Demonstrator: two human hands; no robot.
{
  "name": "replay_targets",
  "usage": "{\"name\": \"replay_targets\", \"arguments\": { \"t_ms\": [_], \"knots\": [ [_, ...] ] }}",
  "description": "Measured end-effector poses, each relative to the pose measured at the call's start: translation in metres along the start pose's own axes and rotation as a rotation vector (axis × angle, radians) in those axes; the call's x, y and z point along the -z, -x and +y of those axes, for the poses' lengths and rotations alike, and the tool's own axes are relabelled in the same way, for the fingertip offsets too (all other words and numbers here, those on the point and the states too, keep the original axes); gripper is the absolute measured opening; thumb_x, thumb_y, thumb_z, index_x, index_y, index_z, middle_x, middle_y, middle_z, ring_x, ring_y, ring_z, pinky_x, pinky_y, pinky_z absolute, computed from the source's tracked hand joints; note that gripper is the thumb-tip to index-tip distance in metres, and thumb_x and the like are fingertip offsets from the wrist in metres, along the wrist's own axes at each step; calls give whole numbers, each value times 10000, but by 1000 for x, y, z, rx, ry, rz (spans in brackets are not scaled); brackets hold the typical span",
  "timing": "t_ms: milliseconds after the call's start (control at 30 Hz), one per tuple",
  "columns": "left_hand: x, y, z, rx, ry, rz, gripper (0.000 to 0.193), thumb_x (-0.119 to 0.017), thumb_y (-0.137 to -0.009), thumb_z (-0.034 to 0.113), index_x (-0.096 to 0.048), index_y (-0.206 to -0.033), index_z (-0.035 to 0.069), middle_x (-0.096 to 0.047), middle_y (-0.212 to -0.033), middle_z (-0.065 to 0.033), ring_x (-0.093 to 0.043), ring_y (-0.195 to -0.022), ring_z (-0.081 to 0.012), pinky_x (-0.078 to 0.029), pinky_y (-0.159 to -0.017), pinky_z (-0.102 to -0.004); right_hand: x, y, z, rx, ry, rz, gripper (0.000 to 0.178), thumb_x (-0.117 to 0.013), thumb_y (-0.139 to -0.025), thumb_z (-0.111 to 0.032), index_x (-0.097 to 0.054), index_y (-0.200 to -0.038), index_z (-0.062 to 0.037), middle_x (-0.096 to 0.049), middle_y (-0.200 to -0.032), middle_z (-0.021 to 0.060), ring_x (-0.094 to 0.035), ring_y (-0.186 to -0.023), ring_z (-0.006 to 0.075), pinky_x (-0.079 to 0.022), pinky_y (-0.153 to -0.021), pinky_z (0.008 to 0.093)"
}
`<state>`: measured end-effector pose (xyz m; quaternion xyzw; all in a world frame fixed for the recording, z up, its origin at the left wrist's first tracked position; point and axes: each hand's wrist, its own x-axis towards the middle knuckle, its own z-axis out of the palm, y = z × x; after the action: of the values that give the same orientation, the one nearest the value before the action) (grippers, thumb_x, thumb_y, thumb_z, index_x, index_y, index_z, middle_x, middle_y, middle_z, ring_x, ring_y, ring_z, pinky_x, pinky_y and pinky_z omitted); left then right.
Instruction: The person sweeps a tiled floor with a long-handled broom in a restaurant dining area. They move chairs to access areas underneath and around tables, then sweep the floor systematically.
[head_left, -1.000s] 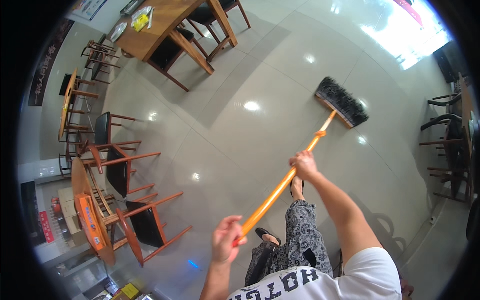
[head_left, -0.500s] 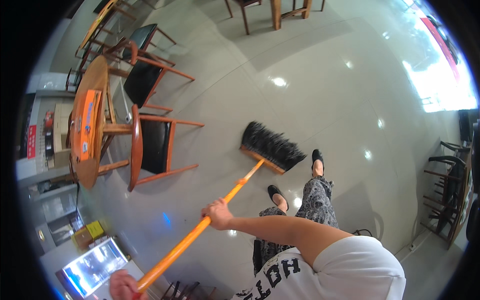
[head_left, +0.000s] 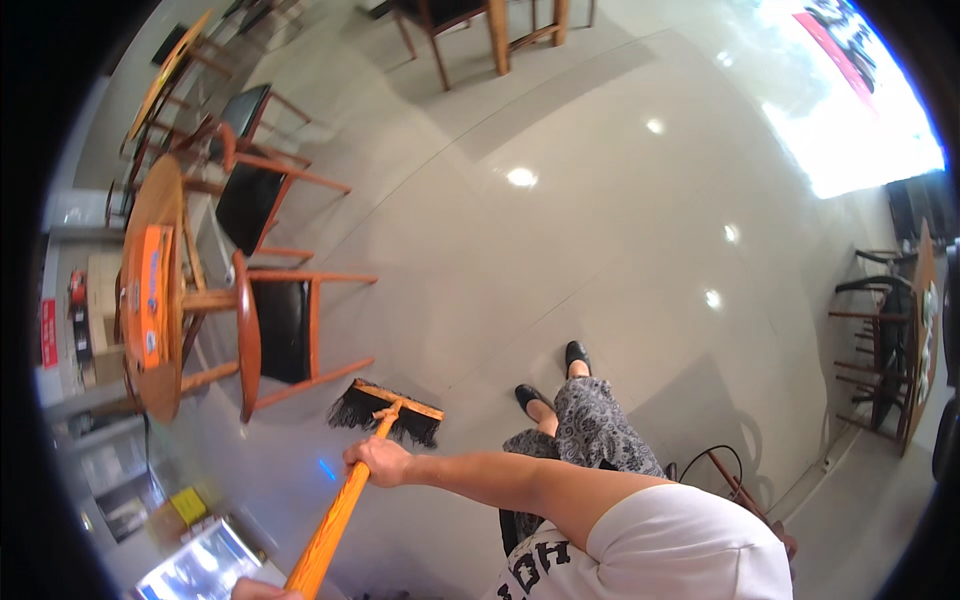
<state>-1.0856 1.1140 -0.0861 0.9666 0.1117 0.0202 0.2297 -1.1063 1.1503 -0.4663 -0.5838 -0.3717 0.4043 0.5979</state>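
I am looking down on a glossy grey tiled floor (head_left: 600, 250) that is filling most of the head view and throwing back ceiling lights. To my left a round wooden table (head_left: 150, 300) is standing with an orange box (head_left: 150, 295) lying on it, and two wooden chairs with black seats are tucked against it, the nearer chair (head_left: 285, 330) just beside the broom head and the farther chair (head_left: 245, 195) behind it. More dark chairs (head_left: 880, 350) are crowding the right rim.

I am holding a push broom (head_left: 385, 412) with an orange handle (head_left: 335, 520); its black bristles are resting on the floor near the nearer chair's front leg, left of my black shoes (head_left: 550, 385). The handle is running from the head down toward the bottom edge.

My right hand (head_left: 378, 462) is wrapping closed around the handle just below the broom head, the arm reaching across my body. My left hand (head_left: 262, 590) is sitting at the handle's lower end at the bottom edge; only a sliver is showing, so I cannot tell how its fingers are lying.
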Motion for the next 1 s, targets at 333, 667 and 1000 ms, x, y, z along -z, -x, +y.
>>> {"name": "replay_targets", "arguments": {
  "t_ms": [333, 667, 1000],
  "knots": [
    [-45, -28, -12, -151, 148, 298, 330, -492, -998, 252, -528, -812, -19, -467, -580, -44, -454, -534, -167, -375, -479, -309, 186, 44, 26, 37, 481, 114, 174, -628, -861, -258, -588, -781, -109, -632, -753, 72, -623, -846, 272, -437, -823, 391],
    [-212, -140, -22, -26, 1234, 300, 538, -433, -956, 500, -493, -1214, 31, -500, -683, -4, -507, -697, -133, -461, -862, -441, 394, 116, 99, -309, 724, 457, 85, -631, -753, -178, -654, -831, -154, -652, -744, 51, -650, -801, 269, -451, -809, 394],
    [-216, -176, -18, -22, 1154, 312, 295, -400, -1027, 338, -481, -1002, 55, -188, -499, 76, -152, -433, -54, -246, -488, -212, 360, 123, 106, -354, 549, 1088, 56, -653, -736, -81, -646, -757, -132, -657, -792, 38, -599, -917, 245, -413, -922, 366]
  ]
}}
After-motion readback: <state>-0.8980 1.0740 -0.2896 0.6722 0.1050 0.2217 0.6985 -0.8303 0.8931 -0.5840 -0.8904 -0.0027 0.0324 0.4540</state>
